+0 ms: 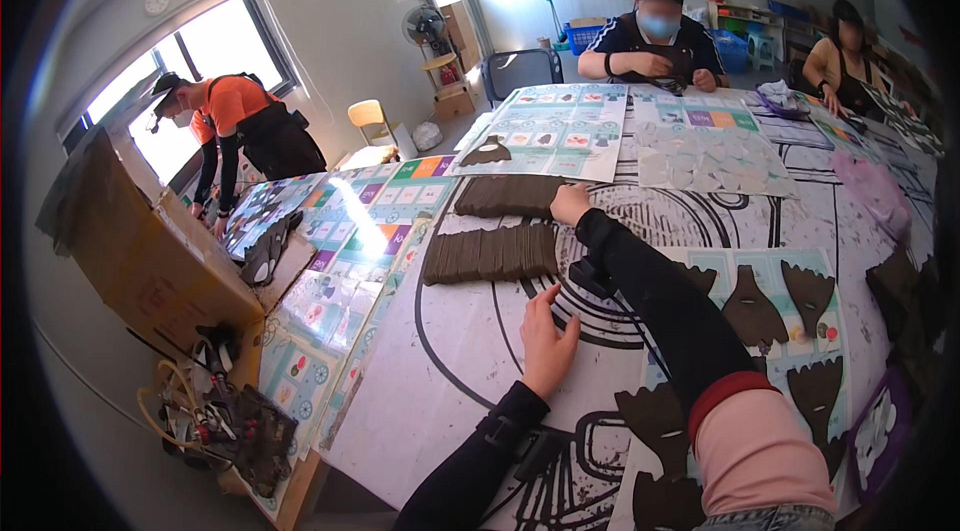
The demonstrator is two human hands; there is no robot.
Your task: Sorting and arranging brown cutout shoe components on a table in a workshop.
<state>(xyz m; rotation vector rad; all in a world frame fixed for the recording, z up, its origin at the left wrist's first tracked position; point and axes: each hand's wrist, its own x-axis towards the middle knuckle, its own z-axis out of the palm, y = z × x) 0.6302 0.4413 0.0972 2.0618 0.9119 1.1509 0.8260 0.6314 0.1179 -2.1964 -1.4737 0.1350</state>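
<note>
Two rows of thin dark brown flat pieces lie packed on edge side by side: a far row (508,196) and a near row (489,254). My right hand (572,203) is at the right end of the far row, its fingers bent and pressed together against the end pieces. The fingertips are partly hidden there. Just below the right end of the near row, my left hand (550,341) is open, with fingers apart and nothing in them. Several dark brown fan-shaped cut pieces (754,308) with small slits lie on a printed sheet under and beside my right forearm.
A cardboard box (150,251) and hand tools with a yellow hose (190,411) stand left. A sheet with pale pieces (705,159) lies beyond. A pink plastic bag (872,193) and purple tray (880,431) are right. Co-workers sit across the table (400,371); another bends at left.
</note>
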